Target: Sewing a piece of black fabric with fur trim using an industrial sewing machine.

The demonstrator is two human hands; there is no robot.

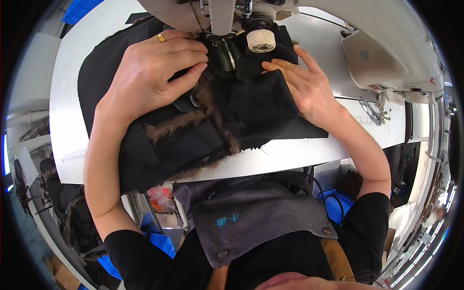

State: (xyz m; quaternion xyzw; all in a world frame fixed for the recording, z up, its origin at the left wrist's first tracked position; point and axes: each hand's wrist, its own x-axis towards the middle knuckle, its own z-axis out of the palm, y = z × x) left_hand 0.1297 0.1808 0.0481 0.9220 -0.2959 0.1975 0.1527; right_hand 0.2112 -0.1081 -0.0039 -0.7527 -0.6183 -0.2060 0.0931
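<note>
My left hand [159, 72], a ring on one finger, has its fingers bent together on the black fabric [179, 159] just left of the sewing machine's presser foot [217, 36], gripping the cloth. Strips of brown fur [174, 123] edge the fabric pieces. My right hand [302, 87] rests at the right of the foot, fingers spread on the cloth, thumb partly hidden by a raised fold [266, 106]. A metal zipper [231, 58] lies at the foot, beside a white ridged knob [261, 41] on the machine.
The machine's body [367, 63] stands over the white table [241, 164]. Scissors [369, 108] lie at the right. Below are blue bins [159, 244], a tray of small items [164, 205] and dark fur-trimmed pieces [67, 208] at the left.
</note>
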